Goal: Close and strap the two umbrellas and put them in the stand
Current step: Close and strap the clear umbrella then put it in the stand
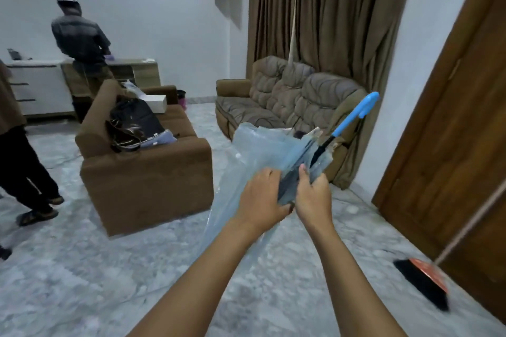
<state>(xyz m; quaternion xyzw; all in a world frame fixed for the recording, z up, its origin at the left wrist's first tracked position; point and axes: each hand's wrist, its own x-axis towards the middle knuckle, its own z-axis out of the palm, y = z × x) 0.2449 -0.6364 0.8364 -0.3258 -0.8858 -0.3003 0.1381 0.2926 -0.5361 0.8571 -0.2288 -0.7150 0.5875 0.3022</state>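
A folded umbrella with a clear bluish canopy (257, 150) and a blue hooked handle (358, 112) slants up to the right in front of me. My left hand (262, 200) grips the gathered canopy folds from the left. My right hand (312, 194) grips the bundle from the right, thumb up against the dark ribs. Loose plastic folds hang below my left wrist. I see no second umbrella and no stand.
A brown armchair (147, 180) with bags on it stands to the left, a brown sofa (287, 101) behind the umbrella. A broom (427, 282) leans by the wooden door (454, 131) at right. Two people stand at far left near a cabinet (41, 85).
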